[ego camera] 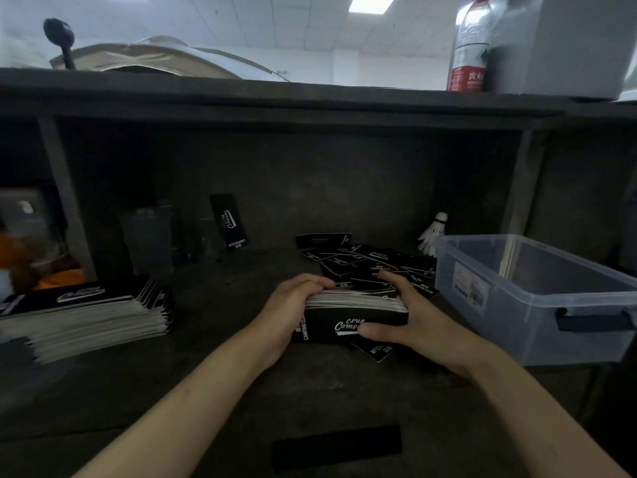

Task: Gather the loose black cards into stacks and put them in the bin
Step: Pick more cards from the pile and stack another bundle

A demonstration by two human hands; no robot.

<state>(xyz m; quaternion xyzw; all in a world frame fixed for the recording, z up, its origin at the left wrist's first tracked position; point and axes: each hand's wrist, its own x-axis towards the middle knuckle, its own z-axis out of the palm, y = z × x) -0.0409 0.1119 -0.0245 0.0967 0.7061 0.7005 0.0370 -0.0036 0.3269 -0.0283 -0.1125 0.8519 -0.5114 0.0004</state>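
Note:
Both hands hold a stack of black cards (348,313) with white "Camping Club" print, standing on edge at the middle of the dark desk. My left hand (293,305) grips its left end, fingers curled over the top. My right hand (410,315) grips the right end, thumb pressed on the front face. Behind the stack lies a loose pile of black cards (368,263). One card (374,351) pokes out from under the stack. The clear plastic bin (537,298) stands to the right with no cards visible inside.
A tall stack of the same cards (86,315) lies at the left. One card (229,222) leans on the back wall beside clear holders (148,239). A shuttlecock (432,234) sits behind the bin. A black strip (337,446) lies near the front edge. A bottle (470,46) stands on the shelf above.

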